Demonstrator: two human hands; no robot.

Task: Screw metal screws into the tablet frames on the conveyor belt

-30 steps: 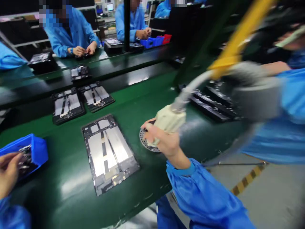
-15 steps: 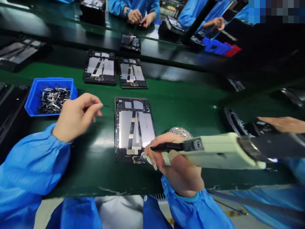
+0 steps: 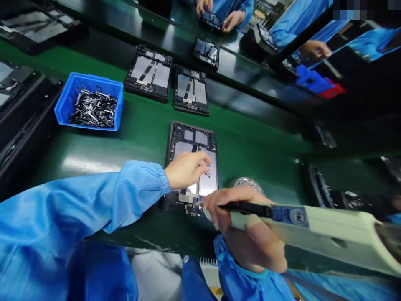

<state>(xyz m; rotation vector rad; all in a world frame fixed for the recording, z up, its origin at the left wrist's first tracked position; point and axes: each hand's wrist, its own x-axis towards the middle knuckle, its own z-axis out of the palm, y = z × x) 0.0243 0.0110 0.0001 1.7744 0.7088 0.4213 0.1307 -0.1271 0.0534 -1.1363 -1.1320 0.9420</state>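
Note:
An opened tablet (image 3: 202,137), with its battery and flex cables exposed, lies flat on the green bench. My left hand (image 3: 186,169) hovers over its middle, thumb and forefinger pinching a small thin dark strip (image 3: 207,174). In my right hand (image 3: 247,230) is a pale green electric screwdriver (image 3: 332,234), fingers wrapped round its body near the black lever. The screwdriver's tip end is at the tablet's lower right edge; whether it touches cannot be made out. Behind that hand sits a round dish of screws (image 3: 249,182), partly hidden.
A blue bin (image 3: 62,115) of small metal-and-black strips stands at the left. Two more opened tablets (image 3: 150,73) (image 3: 191,92) lie beyond. Dark trays flank both sides. Across the bench, a co-worker's hands (image 3: 233,20) handle a device; blue and red bins (image 3: 313,80) are farther right.
My left hand has moved right, from beside the blue bin to over the tablet, still pinching a thin piece. The screwdriver stays by the tablet's lower edge. The view has shifted and tilted.

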